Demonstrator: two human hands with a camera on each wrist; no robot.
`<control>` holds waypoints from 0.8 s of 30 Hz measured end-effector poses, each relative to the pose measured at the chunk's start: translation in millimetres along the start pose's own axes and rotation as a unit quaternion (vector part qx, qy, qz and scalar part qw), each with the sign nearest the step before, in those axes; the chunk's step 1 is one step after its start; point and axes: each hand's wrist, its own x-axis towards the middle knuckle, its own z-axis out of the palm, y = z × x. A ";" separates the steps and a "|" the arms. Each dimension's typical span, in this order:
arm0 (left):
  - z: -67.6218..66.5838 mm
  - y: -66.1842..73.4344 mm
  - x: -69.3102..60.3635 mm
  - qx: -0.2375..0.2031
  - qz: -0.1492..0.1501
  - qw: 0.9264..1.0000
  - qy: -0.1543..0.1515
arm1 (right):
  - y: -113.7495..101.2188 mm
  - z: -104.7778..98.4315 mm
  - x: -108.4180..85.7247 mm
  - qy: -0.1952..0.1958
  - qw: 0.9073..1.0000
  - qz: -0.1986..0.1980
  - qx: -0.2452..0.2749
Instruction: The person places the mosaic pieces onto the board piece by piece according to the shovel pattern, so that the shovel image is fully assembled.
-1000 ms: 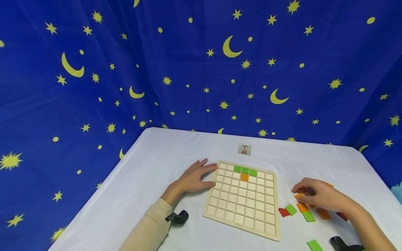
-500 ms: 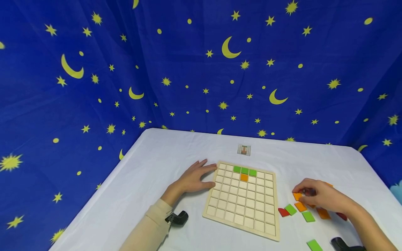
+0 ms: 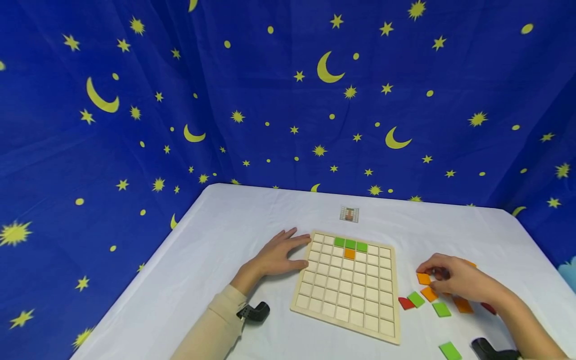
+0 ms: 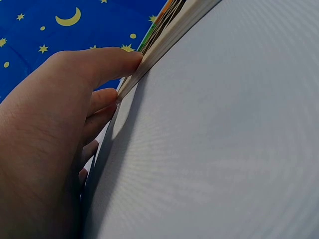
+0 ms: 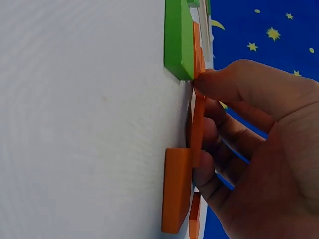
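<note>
A wooden grid board [image 3: 345, 330] lies on the table, with three green tiles [image 3: 350, 244] in its far row and one orange tile [image 3: 349, 254] just below them. My left hand [image 3: 281, 254] rests at the board's left edge, fingers spread and fairly straight; in the left wrist view its index finger or thumb touches the rim [image 4: 149, 62]. My right hand [image 3: 459, 276] is bent over the loose tiles right of the board. Its thumb and index finger pinch an orange square tile [image 3: 423, 278] at the table surface. Another orange tile [image 3: 429, 294] lies by the thumb.
Red [image 3: 406, 303] and green tiles [image 3: 442, 310] lie between board and right hand, with a green one [image 3: 450, 351] nearer the front. A small printed grid card [image 3: 349, 214] lies beyond the board. A blue starry curtain [image 3: 270, 100] surrounds the white table [image 3: 252, 210].
My right hand has shifted slightly left, and two orange tiles by its fingertips have slid left and away from me. The left hand and the board stay put.
</note>
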 end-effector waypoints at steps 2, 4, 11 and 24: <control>-0.1 0.6 -0.2 -0.001 0.001 1.000 0.001 | 0.1 0.5 0.8 0.003 1.000 -0.002 -0.002; -0.1 0.8 -0.2 0.000 0.002 1.000 0.001 | 0.3 0.9 1.2 0.004 1.000 -0.006 -0.001; -0.8 1.4 0.3 0.002 -0.006 1.000 -0.002 | -0.8 2.0 3.0 0.009 1.000 -0.011 0.000; -3.8 5.3 -2.0 -0.002 -0.010 1.000 -0.006 | -12.0 3.8 9.4 0.033 0.999 -0.029 -0.025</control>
